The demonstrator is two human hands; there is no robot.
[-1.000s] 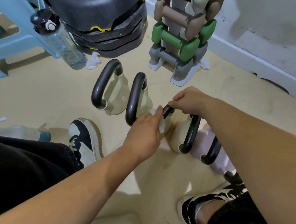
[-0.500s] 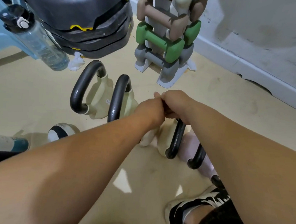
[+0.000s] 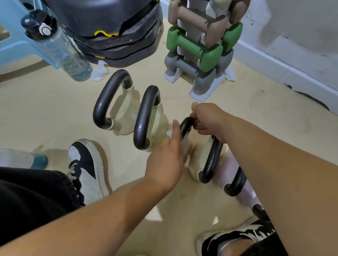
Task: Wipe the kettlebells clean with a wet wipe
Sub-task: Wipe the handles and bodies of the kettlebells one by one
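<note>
Several kettlebells stand in a row on the floor: two cream ones (image 3: 124, 113) (image 3: 158, 125) at the left, a third cream kettlebell (image 3: 198, 158) in the middle, and a pale pink one (image 3: 228, 170) at the right, all with black handles. My right hand (image 3: 207, 118) grips the top of the third kettlebell's handle (image 3: 211, 161). My left hand (image 3: 166, 159) holds a white wet wipe (image 3: 169, 133) against the left side of that handle, low down near the body. Most of the wipe is hidden under my fingers.
A rack of dumbbells (image 3: 199, 51) stands behind the row by the wall. A clear water bottle (image 3: 58, 49), a black stepper (image 3: 111, 23), a blue stool (image 3: 10, 41) and a crumpled tissue (image 3: 100, 72) lie at the back left. My shoes (image 3: 87, 166) (image 3: 236, 241) flank the kettlebells.
My left hand, which had gone up to the top of the handle beside my right hand, has slid back down the handle's left side with the wipe. The view has shifted.
</note>
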